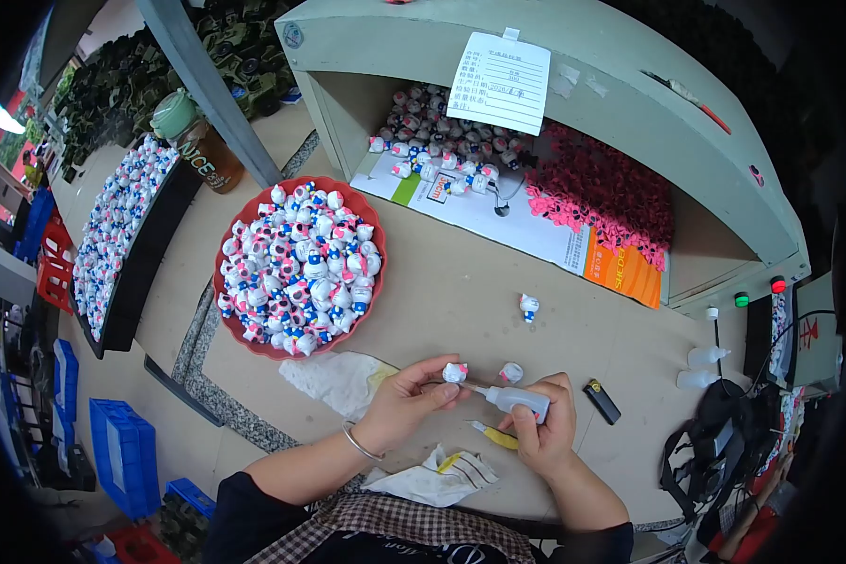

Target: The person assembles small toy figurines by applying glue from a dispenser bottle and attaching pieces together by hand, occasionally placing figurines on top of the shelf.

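Observation:
My left hand point(402, 406) pinches a small white toy cat head point(454, 372) between thumb and fingers. In my right hand point(549, 434) is a translucent squeeze bottle point(521, 401), its thin nozzle aimed left and reaching the held head; whether they touch, I cannot tell. Just beyond the bottle lies another white toy head point(511, 373). Farther off, a white-and-blue cat figurine point(529, 306) rests on the table. Below the bottle is a yellow-handled tool point(496, 436), partly hidden by my right hand.
A red scalloped bowl point(381, 246) heaped with figurines stands left, near crumpled tissue point(334, 383) and a stained cloth point(437, 479). A black tray point(146, 273) of figurines is farther left. Heads and pink parts point(597, 193) fill the shelf point(324, 122). A black lighter point(602, 401) lies right.

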`<state>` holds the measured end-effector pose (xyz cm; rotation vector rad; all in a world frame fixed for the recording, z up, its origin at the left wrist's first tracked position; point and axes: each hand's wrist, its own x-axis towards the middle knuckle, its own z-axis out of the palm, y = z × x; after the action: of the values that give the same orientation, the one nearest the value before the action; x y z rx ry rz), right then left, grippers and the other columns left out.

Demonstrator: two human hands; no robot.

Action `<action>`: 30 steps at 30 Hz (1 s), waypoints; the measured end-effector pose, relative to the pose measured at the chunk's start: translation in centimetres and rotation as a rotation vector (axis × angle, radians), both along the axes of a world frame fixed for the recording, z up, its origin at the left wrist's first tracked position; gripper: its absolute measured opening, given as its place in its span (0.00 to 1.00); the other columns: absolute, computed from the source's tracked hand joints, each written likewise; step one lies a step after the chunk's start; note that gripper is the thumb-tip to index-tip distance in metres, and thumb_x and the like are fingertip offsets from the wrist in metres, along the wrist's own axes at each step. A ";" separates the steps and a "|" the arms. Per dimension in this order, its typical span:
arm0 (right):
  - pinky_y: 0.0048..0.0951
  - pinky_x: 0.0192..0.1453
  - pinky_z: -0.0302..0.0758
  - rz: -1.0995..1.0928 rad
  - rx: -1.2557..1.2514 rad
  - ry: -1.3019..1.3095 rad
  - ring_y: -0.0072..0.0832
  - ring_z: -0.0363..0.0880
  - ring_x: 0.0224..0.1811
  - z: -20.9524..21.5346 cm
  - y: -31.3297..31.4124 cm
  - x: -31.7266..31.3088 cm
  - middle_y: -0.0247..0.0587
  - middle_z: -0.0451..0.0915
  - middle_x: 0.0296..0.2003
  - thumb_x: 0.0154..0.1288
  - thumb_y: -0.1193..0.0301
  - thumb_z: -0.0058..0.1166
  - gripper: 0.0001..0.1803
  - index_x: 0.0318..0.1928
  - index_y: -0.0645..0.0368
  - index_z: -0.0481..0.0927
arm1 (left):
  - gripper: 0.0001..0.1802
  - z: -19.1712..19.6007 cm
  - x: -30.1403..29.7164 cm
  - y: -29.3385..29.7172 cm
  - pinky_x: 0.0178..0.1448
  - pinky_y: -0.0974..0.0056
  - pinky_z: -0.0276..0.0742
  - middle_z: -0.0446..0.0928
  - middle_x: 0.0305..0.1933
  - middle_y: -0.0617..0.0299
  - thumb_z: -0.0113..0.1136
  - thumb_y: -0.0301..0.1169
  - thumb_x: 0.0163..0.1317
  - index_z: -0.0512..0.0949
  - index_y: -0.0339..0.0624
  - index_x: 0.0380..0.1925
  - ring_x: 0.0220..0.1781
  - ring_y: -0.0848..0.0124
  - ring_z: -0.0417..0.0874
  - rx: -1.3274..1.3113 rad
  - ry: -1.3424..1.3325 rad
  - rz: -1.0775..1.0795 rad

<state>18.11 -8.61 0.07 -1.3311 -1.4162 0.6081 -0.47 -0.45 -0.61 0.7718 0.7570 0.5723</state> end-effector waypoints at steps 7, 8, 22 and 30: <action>0.19 0.20 0.74 -0.013 0.019 0.050 0.22 0.72 0.20 -0.1 0.0 0.2 0.46 0.64 0.33 0.59 0.76 0.48 0.10 0.39 0.67 0.65 | 0.21 -0.2 0.0 0.0 0.43 0.74 0.73 0.74 0.46 0.60 0.52 0.20 0.58 0.67 0.40 0.53 0.46 0.69 0.78 0.097 0.039 0.022; 0.19 0.20 0.74 -0.014 0.020 0.049 0.22 0.72 0.20 -0.1 0.0 0.3 0.46 0.64 0.33 0.59 0.76 0.48 0.10 0.39 0.67 0.65 | 0.21 -0.1 0.0 0.0 0.43 0.74 0.73 0.74 0.46 0.60 0.52 0.20 0.58 0.67 0.40 0.53 0.46 0.69 0.78 0.098 0.039 0.022; 0.24 0.30 0.77 -0.182 -0.320 0.491 0.25 0.76 0.33 3.6 4.3 4.0 0.39 0.70 0.33 0.57 0.81 0.44 0.12 0.43 0.61 0.64 | 0.22 0.3 0.0 -0.1 0.45 0.71 0.73 0.73 0.46 0.60 0.52 0.24 0.59 0.65 0.39 0.55 0.46 0.71 0.77 0.049 0.003 -0.073; 0.38 0.36 0.73 -0.365 -0.001 -0.601 0.39 0.76 0.35 0.5 16.8 8.1 0.46 0.72 0.37 0.49 0.78 0.50 0.13 0.39 0.63 0.73 | 0.22 0.1 0.0 -0.1 0.44 0.71 0.74 0.74 0.46 0.62 0.52 0.24 0.59 0.66 0.42 0.54 0.46 0.71 0.77 0.046 -0.018 -0.077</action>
<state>26.24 8.20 0.55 -1.8093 -1.5719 -0.0481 -0.51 -0.55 -0.53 0.8338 0.6961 0.5283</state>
